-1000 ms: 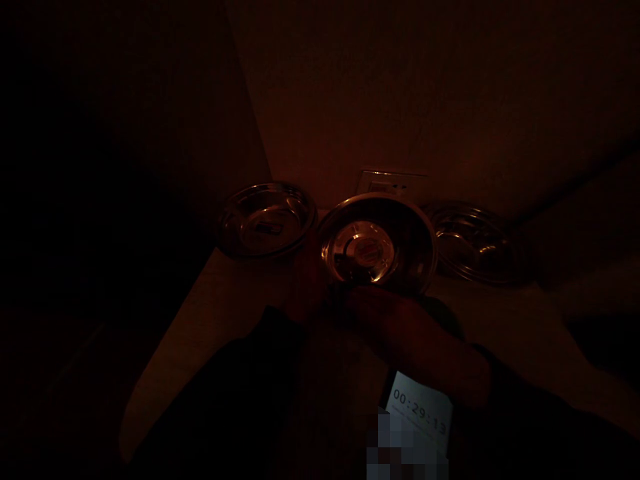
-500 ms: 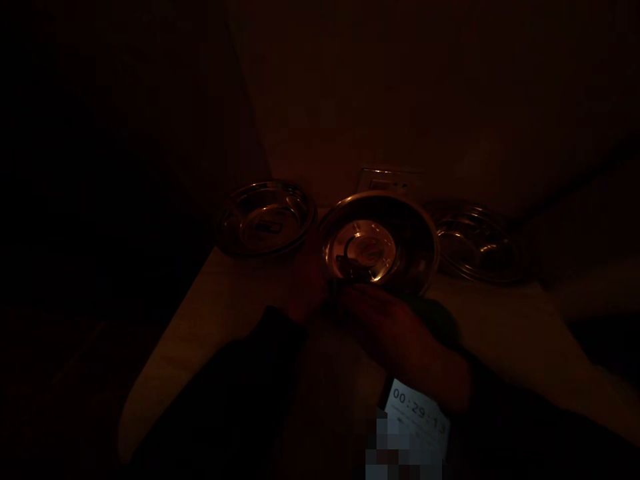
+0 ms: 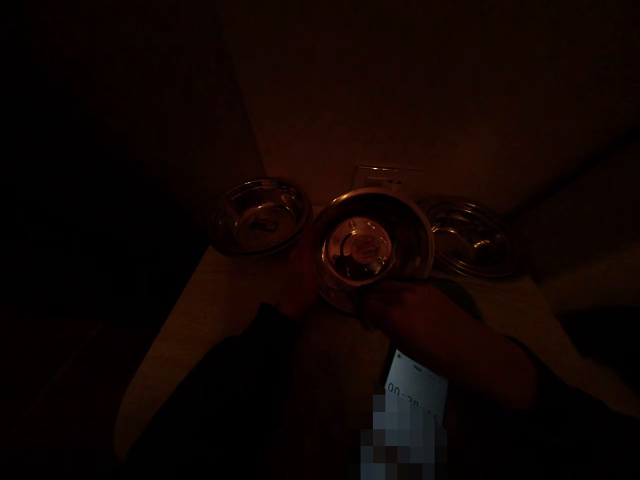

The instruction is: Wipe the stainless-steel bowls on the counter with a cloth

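Note:
A shiny metal bowl (image 3: 407, 233), tilted toward me, shows its inside and a reddish round mark on its bottom. At its left side my left hand (image 3: 300, 283) is closed on the rim, mostly lost in the dark. My right hand (image 3: 400, 303) lies against the bowl's near edge with its fingers bent together. Something dark shows at those fingertips, too dim to name. Behind the right wrist is a dark green rounded thing (image 3: 457, 297), partly hidden.
On the wooden table (image 3: 175, 347) stand a metal dish (image 3: 270, 230) at left and stacked metal plates (image 3: 473, 240) at right. A wall socket (image 3: 385, 177) is behind the bowl. A lit phone (image 3: 417, 380) showing a timer is below my right forearm. The room is very dark.
My right hand has slid to the right along the bowl's near edge, uncovering more of the lower rim. The left hand and bowl stay nearly in place; the view shifted slightly.

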A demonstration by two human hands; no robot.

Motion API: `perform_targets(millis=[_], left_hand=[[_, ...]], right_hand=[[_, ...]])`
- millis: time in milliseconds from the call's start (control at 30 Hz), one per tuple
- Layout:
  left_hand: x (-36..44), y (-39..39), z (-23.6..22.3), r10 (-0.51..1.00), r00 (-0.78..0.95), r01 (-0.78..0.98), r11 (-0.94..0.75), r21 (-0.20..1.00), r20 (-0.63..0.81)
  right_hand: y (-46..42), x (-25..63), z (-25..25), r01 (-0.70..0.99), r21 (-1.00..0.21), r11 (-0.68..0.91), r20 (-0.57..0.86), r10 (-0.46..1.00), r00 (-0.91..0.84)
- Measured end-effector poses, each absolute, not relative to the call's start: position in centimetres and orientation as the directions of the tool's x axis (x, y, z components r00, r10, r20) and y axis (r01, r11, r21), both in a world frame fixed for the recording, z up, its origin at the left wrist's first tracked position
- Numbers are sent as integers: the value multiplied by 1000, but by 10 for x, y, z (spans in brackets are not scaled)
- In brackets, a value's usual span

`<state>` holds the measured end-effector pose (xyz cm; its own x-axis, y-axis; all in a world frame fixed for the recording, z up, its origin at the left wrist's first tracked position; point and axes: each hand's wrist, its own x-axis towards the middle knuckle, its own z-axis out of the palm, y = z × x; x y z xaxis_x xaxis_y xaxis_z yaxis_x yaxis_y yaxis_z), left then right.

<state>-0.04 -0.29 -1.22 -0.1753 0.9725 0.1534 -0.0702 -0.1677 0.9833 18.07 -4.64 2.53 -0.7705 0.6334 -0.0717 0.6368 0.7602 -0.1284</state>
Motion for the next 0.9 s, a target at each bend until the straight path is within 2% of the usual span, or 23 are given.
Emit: perform_targets(millis=[100,200,267,400,567,667,767,900], left_hand=[[2,-3,-12,971,-206,-100,-141,985,118],[1,-4,-12,946,-289,-4,-155,988,148],[0,-4,-11,945,-304,-22,-132,991,120],[-1,-2,-12,976,-202,-143,-117,983,86],[-1,-5,-10,981,-162,-92,-118,989,102],[0,-5,-8,983,-157,-114,-116,987,97],[-1,-4,-8,987,-154,-99,-65,993,49],[-1,-3,-6,987,-152,-116,-76,990,58]], right_hand=[[-52,162,14,604,-166,780,59,619,-783],[-55,150,6,592,-154,791,184,611,-769],[-54,150,6,581,-155,799,169,601,-782],[-53,167,18,595,-129,794,20,602,-798],[-53,183,27,617,-66,784,-57,614,-787],[-56,173,23,602,-64,796,-44,600,-799],[-60,155,15,605,-50,794,40,607,-794],[-62,145,8,623,-41,781,109,623,-774]])
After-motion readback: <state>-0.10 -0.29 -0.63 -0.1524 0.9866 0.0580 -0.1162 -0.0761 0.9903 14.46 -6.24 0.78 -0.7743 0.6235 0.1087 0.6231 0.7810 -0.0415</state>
